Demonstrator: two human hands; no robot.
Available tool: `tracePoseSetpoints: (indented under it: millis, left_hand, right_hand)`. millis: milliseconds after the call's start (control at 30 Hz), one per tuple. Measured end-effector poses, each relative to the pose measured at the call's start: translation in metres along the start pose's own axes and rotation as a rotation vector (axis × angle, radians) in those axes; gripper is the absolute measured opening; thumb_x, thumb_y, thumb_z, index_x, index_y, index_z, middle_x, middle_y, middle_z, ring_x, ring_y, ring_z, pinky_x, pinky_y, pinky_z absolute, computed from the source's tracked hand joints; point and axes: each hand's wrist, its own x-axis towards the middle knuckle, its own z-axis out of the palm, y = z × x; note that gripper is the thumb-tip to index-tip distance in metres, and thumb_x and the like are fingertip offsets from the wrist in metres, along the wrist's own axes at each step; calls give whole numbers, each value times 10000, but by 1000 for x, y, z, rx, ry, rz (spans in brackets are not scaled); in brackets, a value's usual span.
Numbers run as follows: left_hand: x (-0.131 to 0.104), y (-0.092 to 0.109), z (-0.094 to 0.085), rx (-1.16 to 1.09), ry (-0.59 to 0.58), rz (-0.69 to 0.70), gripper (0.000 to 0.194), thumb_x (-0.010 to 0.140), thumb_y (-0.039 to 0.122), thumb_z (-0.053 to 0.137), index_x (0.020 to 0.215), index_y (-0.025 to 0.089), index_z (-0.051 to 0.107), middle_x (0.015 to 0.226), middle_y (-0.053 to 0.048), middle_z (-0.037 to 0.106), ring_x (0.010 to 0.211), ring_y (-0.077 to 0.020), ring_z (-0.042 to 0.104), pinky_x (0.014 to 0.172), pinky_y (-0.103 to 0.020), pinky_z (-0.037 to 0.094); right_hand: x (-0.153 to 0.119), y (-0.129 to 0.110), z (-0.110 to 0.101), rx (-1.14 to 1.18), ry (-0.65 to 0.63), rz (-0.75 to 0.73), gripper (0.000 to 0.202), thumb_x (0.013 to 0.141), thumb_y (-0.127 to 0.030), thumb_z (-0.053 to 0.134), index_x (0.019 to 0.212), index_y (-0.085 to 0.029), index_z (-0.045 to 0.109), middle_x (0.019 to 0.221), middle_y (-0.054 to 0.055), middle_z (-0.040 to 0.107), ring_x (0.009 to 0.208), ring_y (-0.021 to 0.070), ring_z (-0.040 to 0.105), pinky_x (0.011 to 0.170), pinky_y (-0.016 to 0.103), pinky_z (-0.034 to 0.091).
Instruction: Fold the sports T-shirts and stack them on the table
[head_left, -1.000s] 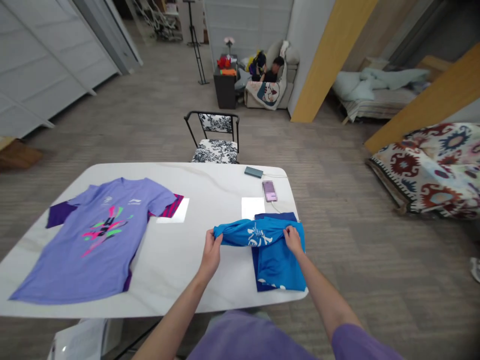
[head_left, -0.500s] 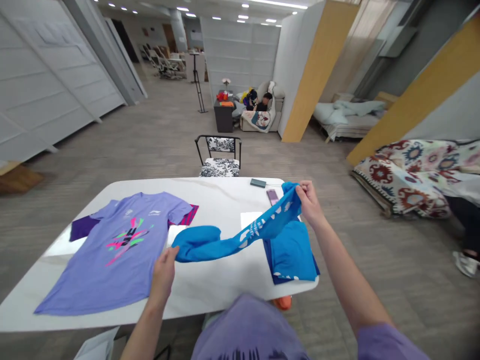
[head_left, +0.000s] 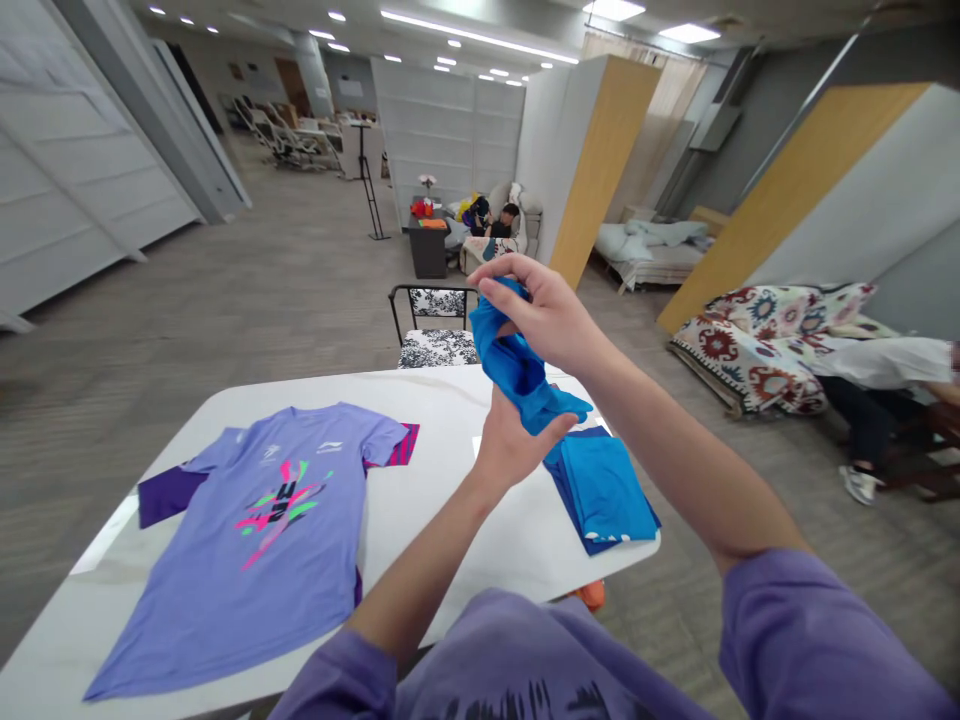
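A bunched blue cloth (head_left: 510, 362) hangs in the air above the table's far right part, held between my two hands. My right hand (head_left: 544, 312) is at its top, fingers and thumb curved round it. From below, my left hand (head_left: 514, 445) supports the cloth with the thumb stretched out to the right; its fingers are hidden behind the fabric. Below and to the right lies a folded blue garment (head_left: 607, 485) on darker blue cloth. A lilac T-shirt (head_left: 262, 560) with a pink, green and black print is spread flat on the table's left side.
The white table (head_left: 442, 450) has rounded corners. Purple cloth (head_left: 169, 495) and pink-striped cloth (head_left: 405, 445) show from under the T-shirt. Beyond stands a patterned chair (head_left: 437, 330). An orange thing (head_left: 591, 595) is under the right edge. Other people sit on sofas farther off.
The blue cloth was stretched out between my hands; now it is bunched. My left hand has moved right and up, and my right hand left and up, bringing them close together.
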Motion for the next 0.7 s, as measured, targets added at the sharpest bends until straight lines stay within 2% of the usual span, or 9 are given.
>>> tracePoseSetpoints:
  millis: [100,167,233,333,400,467,533,633,700]
  left_hand:
    - [15,9,-28,69,148,24,335,1096,568,655,1263,279,667,1314,-115,719,1260,-298,686,1115,-501,540]
    - [22,14,-61,133,209,48,281,1144,503,555,1108,258,690,1141,-80,738,1086,-260,706,1001,-437,569]
    - [30,25,-98,205,264,89,232,1125,438,573,1088,245,694,1047,-49,739,985,-230,699,912,-376,574]
    - [36,60,-150,329,338,167,196,1056,393,660,1152,228,704,992,-21,750,893,-190,686,804,-298,557]
    - [34,94,-177,435,347,197,203,1007,407,730,1084,219,719,916,-4,734,795,-161,653,707,-260,519]
    - [26,129,-198,534,334,204,222,949,420,810,1000,217,736,817,17,693,688,-133,597,612,-240,458]
    - [14,162,-217,608,329,209,253,892,428,884,945,217,755,733,34,646,613,-113,548,541,-232,390]
    - [-11,198,-251,694,312,181,318,824,467,967,895,214,786,674,33,633,572,-107,530,491,-230,343]
    - [-32,210,-281,722,270,106,395,767,512,1014,905,207,804,686,22,665,570,-113,548,478,-229,366]
  right_hand:
    - [4,-18,-16,-66,57,-91,379,1115,-491,614,1420,-265,629,1219,56,674,1073,223,678,959,396,643]
    - [-2,-28,-37,-185,88,-161,506,1055,-443,708,1508,-253,589,1342,83,642,1201,269,672,1053,458,631]
    - [-11,-34,-58,-332,122,-224,567,1007,-388,765,1525,-235,591,1402,111,616,1293,318,646,1119,516,603]
    - [-19,-31,-82,-480,155,-278,372,1027,-359,733,1376,-236,687,1326,121,649,1279,344,649,1126,546,577]
    - [-20,-20,-86,-486,171,-304,236,1075,-403,668,1241,-244,724,1255,116,667,1235,340,657,1093,542,572]
    - [-17,-6,-77,-418,196,-325,268,1109,-488,616,1156,-247,723,1222,111,666,1218,334,651,1061,530,567]
    - [-14,5,-56,-270,194,-309,369,1122,-596,576,1118,-253,711,1161,91,664,1175,311,651,1009,488,572]
    - [-12,11,-15,8,75,-198,514,1090,-758,551,1086,-265,695,975,38,652,1006,257,663,853,385,567]
    - [-15,5,12,160,-42,-114,572,1034,-827,593,1072,-267,698,893,19,645,910,239,656,756,342,541]
